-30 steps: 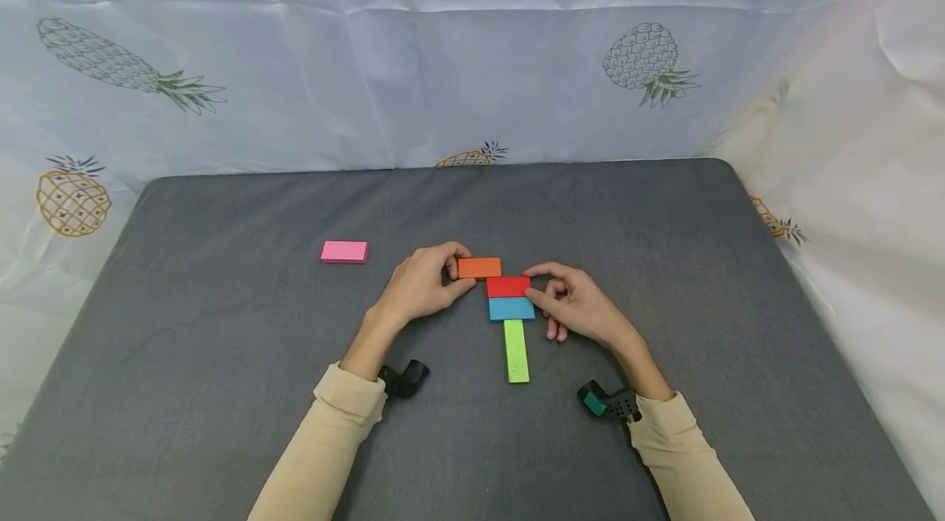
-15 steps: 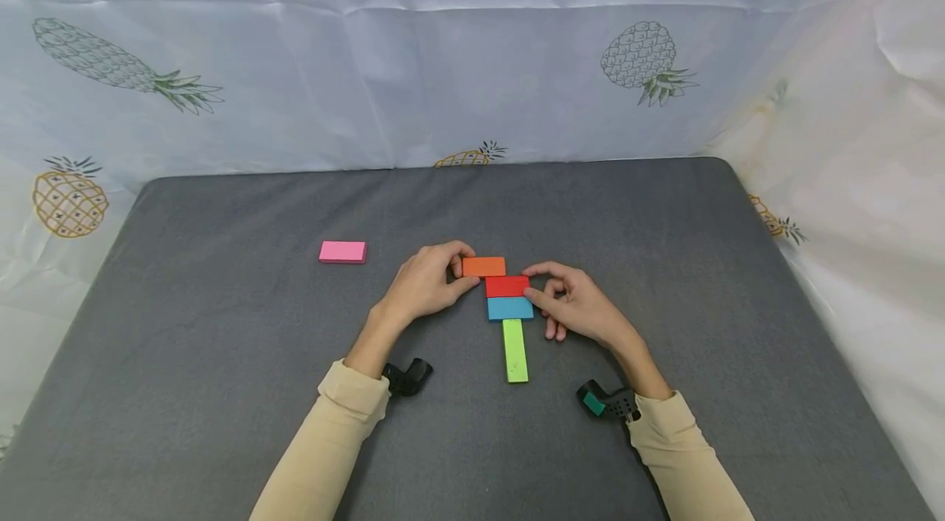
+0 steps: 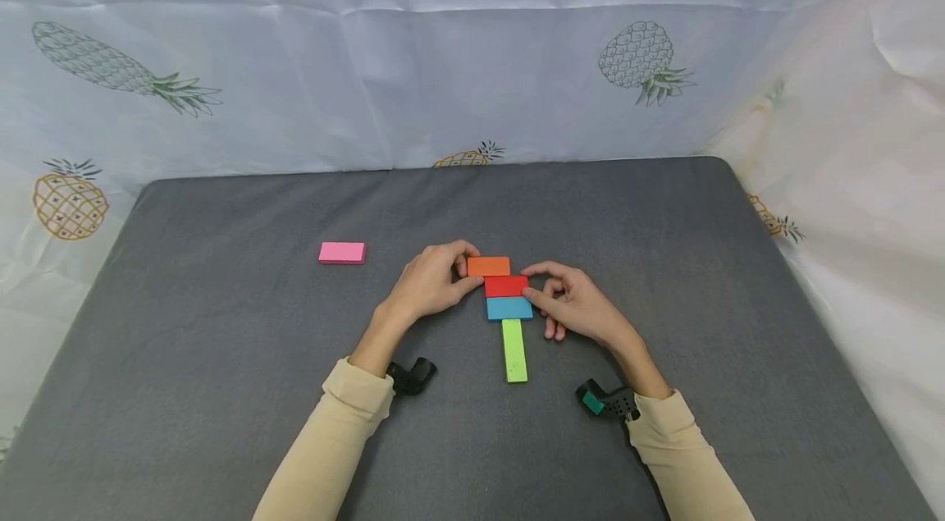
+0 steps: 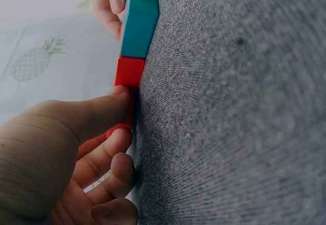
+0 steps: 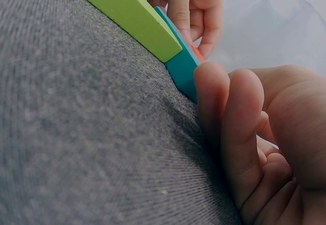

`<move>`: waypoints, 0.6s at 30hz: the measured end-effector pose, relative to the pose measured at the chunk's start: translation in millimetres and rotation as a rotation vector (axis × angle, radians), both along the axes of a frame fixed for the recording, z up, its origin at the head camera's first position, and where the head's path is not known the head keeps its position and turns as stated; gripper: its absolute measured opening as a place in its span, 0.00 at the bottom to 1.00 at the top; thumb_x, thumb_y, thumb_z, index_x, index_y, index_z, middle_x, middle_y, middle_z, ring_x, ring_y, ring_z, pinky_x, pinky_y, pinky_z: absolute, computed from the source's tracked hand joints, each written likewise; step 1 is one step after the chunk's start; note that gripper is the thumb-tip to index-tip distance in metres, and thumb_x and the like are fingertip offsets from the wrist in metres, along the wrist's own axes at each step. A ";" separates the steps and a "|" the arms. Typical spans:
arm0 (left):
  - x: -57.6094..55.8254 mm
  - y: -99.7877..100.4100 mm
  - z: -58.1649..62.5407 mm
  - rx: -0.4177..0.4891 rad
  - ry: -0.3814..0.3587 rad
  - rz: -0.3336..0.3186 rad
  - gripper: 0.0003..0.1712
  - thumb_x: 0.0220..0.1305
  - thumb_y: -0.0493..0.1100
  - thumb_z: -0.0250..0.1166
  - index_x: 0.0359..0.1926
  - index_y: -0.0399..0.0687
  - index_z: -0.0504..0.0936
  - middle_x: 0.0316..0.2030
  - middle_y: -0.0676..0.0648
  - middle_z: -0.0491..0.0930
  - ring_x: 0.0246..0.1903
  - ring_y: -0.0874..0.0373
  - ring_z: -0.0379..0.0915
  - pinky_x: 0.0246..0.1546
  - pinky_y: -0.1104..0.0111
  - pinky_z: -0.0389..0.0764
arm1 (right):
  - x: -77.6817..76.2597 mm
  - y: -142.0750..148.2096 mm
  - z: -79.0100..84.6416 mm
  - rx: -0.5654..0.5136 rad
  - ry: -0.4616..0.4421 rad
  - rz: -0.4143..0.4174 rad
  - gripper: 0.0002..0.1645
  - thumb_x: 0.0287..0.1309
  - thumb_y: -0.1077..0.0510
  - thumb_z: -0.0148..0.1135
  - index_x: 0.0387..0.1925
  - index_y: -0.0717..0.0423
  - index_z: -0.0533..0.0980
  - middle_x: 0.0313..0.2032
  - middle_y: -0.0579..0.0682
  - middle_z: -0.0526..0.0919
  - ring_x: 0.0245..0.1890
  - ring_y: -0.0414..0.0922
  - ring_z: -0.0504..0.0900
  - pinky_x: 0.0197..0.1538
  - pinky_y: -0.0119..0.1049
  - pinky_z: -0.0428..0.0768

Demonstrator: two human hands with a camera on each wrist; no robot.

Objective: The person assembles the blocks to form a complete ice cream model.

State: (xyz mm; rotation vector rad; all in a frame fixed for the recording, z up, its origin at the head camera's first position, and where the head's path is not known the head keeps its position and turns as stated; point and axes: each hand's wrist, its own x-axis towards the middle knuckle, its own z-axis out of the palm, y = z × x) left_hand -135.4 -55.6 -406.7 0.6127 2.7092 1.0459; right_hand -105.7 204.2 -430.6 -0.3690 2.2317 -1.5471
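Note:
An orange block [image 3: 489, 267] lies at the far end of a row of flat wooden blocks, and my left hand [image 3: 431, 281] pinches its left end between thumb and fingers. Just nearer is a red block [image 3: 505, 286], set a little to the right of the orange one. My right hand [image 3: 572, 299] holds the red block's right end, thumb at the near corner and index finger at the far one. A blue block [image 3: 509, 308] lies against the red one's near side. From its middle a green block [image 5: 127, 19] runs lengthwise toward me.
A pink block [image 3: 342, 253] lies apart, left of my left hand. Grey cloth [image 3: 221, 340] covers the table, and a white curtain [image 3: 472, 86] with pineapple prints hangs behind its far edge. Both wrists carry black camera mounts [image 3: 605, 400].
My left hand has slid the orange block a little to the right along the red block's far side. The right hand and the other blocks have stayed nearly in place.

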 end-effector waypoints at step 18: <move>-4.0 -14.4 0.6 0.091 -0.056 -0.075 0.21 0.67 0.38 0.68 0.59 0.37 0.80 0.37 0.43 0.83 0.18 0.66 0.69 0.25 0.73 0.73 | 1.9 -1.1 1.3 0.007 -0.010 -0.006 0.22 0.72 0.56 0.61 0.63 0.57 0.73 0.21 0.58 0.79 0.11 0.43 0.80 0.18 0.41 0.80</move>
